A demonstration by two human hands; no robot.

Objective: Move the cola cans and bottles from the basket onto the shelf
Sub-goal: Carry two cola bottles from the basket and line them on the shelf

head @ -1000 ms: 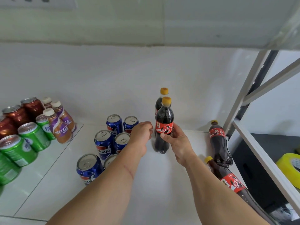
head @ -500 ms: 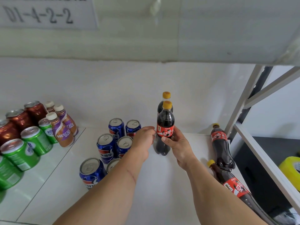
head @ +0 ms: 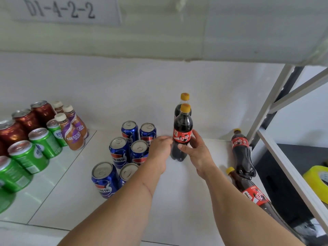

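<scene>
Both hands meet at an upright cola bottle (head: 182, 132) near the shelf's (head: 177, 201) back edge. Right hand (head: 198, 153) wraps thumb and fingers round its lower body; left hand (head: 160, 150) is curled against its left side, though whether those fingers grip it cannot be told. A second bottle (head: 184, 97) stands just behind. Blue cans (head: 124, 153) cluster just left of the left hand. Two more bottles (head: 242, 155) lie toward the shelf's right edge. Green and red cans (head: 26, 139) fill the left end.
</scene>
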